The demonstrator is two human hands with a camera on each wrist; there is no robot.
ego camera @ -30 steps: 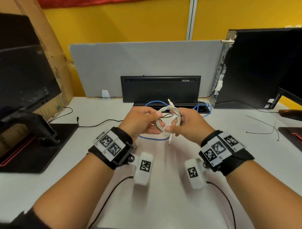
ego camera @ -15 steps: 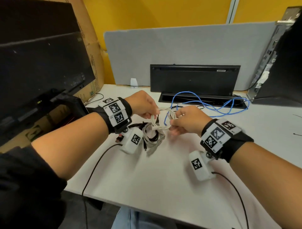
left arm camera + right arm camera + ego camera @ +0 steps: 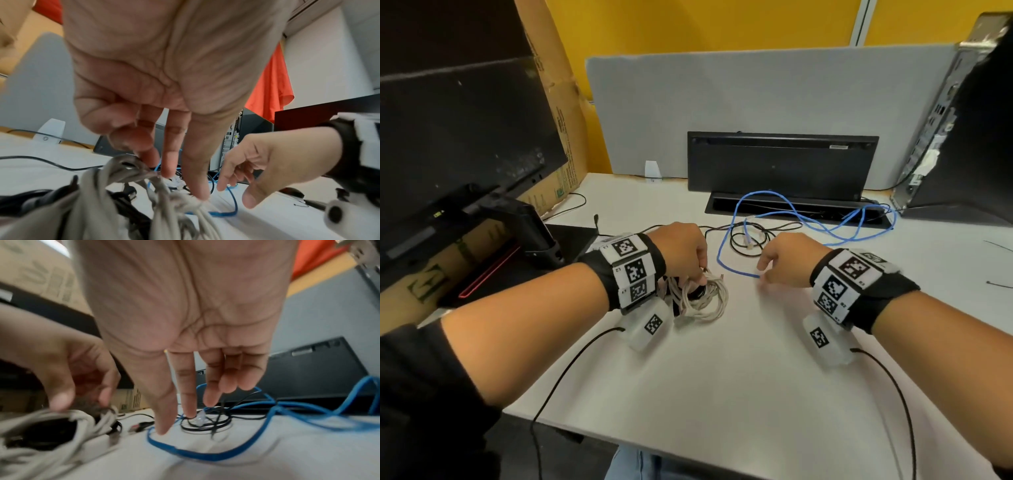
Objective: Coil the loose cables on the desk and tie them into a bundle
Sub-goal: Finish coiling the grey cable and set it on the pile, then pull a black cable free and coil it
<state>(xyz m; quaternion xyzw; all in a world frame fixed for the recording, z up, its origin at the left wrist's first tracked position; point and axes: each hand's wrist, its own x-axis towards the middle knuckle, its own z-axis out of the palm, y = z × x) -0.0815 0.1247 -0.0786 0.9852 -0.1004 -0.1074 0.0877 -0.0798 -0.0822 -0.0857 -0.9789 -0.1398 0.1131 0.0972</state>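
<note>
A coil of white cable [image 3: 705, 301] lies on the white desk [image 3: 722, 377] on top of some darker cables. My left hand [image 3: 700, 274] is over it; thumb and index pinch a strand at the top of the white coil [image 3: 127, 164], and the other fingers point down onto it. My right hand [image 3: 763, 274] hangs empty a little to the right. Its fingers are relaxed, and the thumb tip [image 3: 162, 430] is at a loose blue cable [image 3: 174, 449] that loops back over the desk. A thin black cable [image 3: 739, 246] lies tangled just behind.
A black keyboard [image 3: 780, 164] stands on edge against the grey divider [image 3: 756, 96]. There is a monitor [image 3: 465, 137] with its stand at left and a computer tower [image 3: 935, 137] at right. Thin black ties [image 3: 1000, 284] lie far right. The desk's front edge is near my forearms.
Both hands brought the white coil down and left onto the desk pile. My right hand let go of it and moved right, to the blue cable.
</note>
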